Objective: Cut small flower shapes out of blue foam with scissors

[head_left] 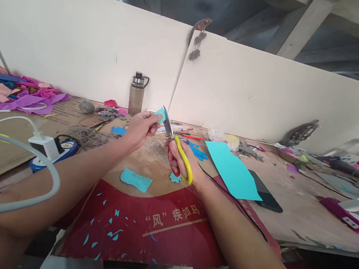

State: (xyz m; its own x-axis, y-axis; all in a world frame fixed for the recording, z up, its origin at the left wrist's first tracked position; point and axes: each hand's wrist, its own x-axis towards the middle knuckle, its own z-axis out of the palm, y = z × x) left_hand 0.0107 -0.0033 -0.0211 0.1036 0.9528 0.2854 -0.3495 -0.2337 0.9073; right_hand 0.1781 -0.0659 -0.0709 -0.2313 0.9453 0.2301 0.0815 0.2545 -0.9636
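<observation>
Above the middle of the table, my left hand point(144, 127) pinches a small turquoise felt piece point(160, 114) between thumb and fingers. My right hand point(179, 155) grips scissors point(183, 160) with one yellow and one red handle loop. Their blades point up and away, right beside the turquoise piece; whether they touch it I cannot tell. Below my right hand lies a small scalloped turquoise cutout point(175, 177). A curved turquoise offcut point(136, 180) rests on the cardboard to the left. Several blue cutouts point(198, 151) are just behind my right hand.
Red-printed cardboard point(145, 228) bears scattered turquoise snippets. A large turquoise sheet point(234, 171) overlaps a dark phone point(267, 193) on the right. At the back stands a bottle point(136, 94) before a white partition point(89, 49). White cable point(51, 173) loops at left near a blue power strip point(70, 151).
</observation>
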